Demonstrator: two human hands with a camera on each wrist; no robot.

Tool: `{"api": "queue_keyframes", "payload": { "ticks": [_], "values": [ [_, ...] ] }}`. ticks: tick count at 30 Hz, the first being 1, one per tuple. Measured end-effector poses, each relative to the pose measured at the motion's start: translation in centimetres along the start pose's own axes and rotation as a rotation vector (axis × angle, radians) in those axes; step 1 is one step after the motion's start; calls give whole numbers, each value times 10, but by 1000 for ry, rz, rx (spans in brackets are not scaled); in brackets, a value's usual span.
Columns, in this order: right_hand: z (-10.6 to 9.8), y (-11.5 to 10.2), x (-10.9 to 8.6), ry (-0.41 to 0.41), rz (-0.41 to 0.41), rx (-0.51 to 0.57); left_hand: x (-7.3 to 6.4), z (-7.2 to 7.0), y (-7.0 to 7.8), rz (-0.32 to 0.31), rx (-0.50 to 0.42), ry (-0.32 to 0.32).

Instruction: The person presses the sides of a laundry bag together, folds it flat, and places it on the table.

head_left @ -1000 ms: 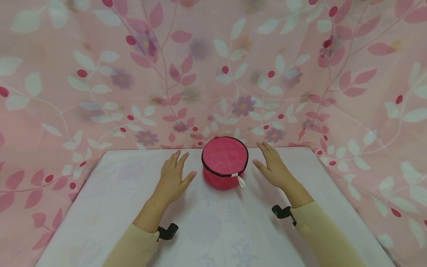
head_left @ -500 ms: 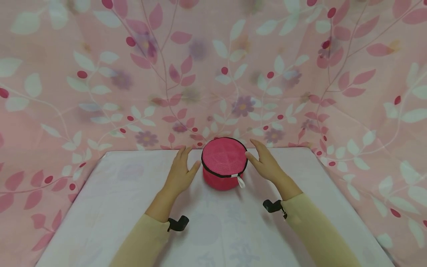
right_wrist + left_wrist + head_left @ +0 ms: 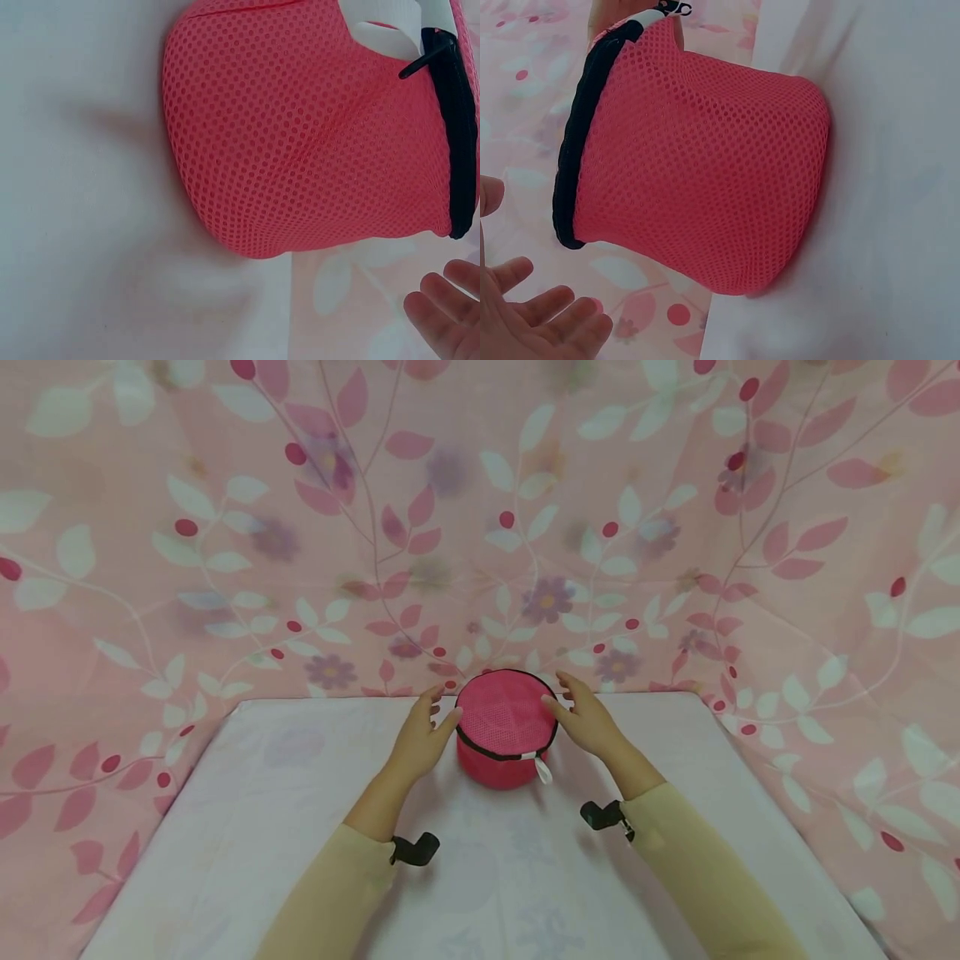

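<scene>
A round pink mesh laundry bag [image 3: 506, 714] with a black zipper edge stands upright on the white-covered table. From its zipper's near side hangs a white loop tab [image 3: 543, 769]. My left hand [image 3: 418, 742] is at the bag's left side, fingers loosely bent and thumb tip right at the rim. On the opposite side, my right hand [image 3: 591, 720] has its thumb overlapping the lid in the head view. Both wrist views show a gap between the fingers and the mesh: left fingers [image 3: 551, 319] below the zipper edge, right fingers [image 3: 442, 304] likewise. Neither hand holds anything.
The white tablecloth [image 3: 247, 827] spreads around the bag, and the table's back edge lies just behind it. A pink floral curtain [image 3: 480, 527] encloses the back and sides. Black wrist cameras [image 3: 416, 849] sit at both cuffs.
Both hands have moved inward toward the bag from either side, the left also slightly forward. Their fingers have bent a little more. The bag stays where it was.
</scene>
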State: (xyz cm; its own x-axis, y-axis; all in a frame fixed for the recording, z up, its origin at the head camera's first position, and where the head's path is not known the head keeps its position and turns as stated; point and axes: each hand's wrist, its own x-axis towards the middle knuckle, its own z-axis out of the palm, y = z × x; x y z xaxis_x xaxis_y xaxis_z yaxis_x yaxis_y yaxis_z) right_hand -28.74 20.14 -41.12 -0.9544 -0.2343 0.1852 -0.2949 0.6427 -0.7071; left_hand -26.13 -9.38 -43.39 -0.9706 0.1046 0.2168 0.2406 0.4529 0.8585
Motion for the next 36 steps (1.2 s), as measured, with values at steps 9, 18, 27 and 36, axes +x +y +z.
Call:
{"api": "queue_keyframes", "payload": {
  "ticks": [9, 18, 27, 36],
  "values": [
    [3, -2, 6, -12, 87, 46, 5, 4, 3, -119, -168, -26],
    [8, 0, 11, -31, 148, 69, 8, 11, 5, -212, -275, -44],
    [13, -1, 14, -64, 190, 208, 8, 17, 11, -246, -261, -63],
    [17, -1, 15, -78, 217, 280, 8, 20, 13, -254, -252, -70]
  ]
}}
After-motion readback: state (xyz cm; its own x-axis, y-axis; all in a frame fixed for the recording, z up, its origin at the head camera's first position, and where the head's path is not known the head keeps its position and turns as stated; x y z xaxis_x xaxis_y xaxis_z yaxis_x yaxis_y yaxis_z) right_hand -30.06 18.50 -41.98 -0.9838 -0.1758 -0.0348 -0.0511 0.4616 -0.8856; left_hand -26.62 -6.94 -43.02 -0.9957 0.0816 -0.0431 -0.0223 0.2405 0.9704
